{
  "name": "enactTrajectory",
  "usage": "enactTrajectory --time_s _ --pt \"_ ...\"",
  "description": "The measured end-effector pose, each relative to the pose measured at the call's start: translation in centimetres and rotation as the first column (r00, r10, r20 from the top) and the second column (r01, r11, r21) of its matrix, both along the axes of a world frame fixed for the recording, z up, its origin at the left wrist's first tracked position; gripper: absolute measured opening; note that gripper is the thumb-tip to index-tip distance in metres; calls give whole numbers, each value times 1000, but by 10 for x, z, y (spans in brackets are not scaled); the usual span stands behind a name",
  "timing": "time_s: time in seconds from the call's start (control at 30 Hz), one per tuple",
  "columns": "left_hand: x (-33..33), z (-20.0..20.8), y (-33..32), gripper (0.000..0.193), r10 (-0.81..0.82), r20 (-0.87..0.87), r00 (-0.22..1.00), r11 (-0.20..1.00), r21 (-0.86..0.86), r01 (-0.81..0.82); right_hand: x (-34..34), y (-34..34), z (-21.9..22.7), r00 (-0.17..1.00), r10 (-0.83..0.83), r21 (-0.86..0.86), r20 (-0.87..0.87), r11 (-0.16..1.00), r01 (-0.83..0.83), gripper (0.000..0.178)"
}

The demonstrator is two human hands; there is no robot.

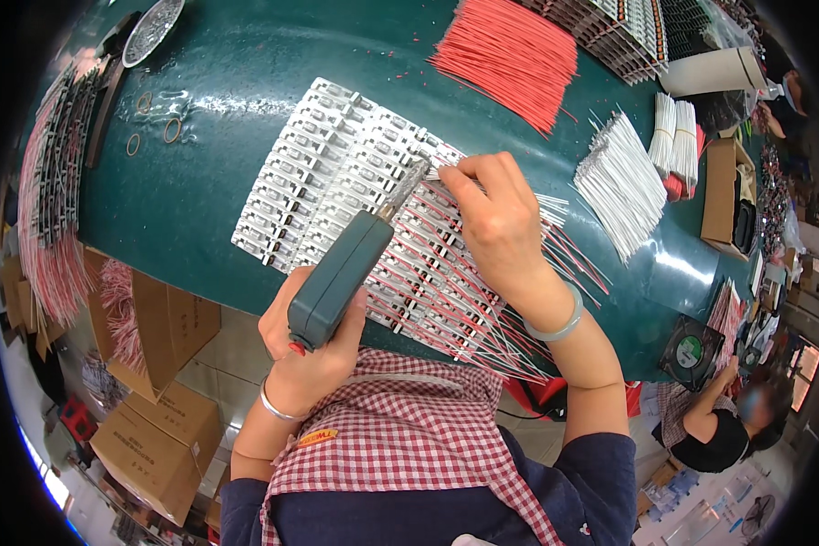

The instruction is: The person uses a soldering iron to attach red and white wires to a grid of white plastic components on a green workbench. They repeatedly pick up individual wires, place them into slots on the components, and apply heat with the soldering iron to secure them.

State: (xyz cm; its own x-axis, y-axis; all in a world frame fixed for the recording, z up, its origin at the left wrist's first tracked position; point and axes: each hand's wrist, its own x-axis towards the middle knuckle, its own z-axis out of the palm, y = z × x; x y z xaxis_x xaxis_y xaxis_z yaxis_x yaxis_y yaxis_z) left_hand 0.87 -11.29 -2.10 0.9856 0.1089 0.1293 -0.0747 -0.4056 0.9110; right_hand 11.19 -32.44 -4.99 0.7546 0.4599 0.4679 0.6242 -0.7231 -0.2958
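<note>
My left hand (321, 366) is wrapped round a dark green gun-shaped tool (341, 273). The tool has a slim metal front end pointing away to the upper right, over a white panel (314, 136) made of rows of small moulded parts. Close to that tip, my right hand (496, 205) has thumb and forefinger pinched at the panel's upper right edge. What lies in the pinch is too small to make out, perhaps a wire end. Red and white wires (455, 273) run across the panel's right half and hang past its edge. The left half has no wires on it.
Cut red wires (510, 59) and white wires (621, 182) lie in piles on the green table (209, 164). Stacked panels (601, 36) stand at the back right, wired panels (55, 173) at the left. Cardboard boxes (159, 446) sit below left. Another person (710, 419) works at the right.
</note>
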Motion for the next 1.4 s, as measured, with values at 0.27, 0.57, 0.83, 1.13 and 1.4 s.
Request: enactTrajectory --time_s 0.27,0.57,0.83,1.13,1.4 --pt "-5 6 6 18 27 31 999 995 92 -29 0 0 1 1000 0 -4 -2 1000 0 25" --pt "-18 3 12 22 45 -12 999 998 52 -44 -2 1 1 1000 0 -2 17 1000 0 26" --pt "-20 -2 12 21 36 0 999 999 3 -36 -15 6 0 1000 13 38 1 999 -13 30" --pt "-14 3 10 18 -4 -48 999 1000 -13 3 -15 7 -2 1000 6 16 -1 1000 -6 29" --pt "-13 2 7 15 -13 -41 999 1000 16 14 -14 7 0 1000 6 -11 3 1000 -6 28"
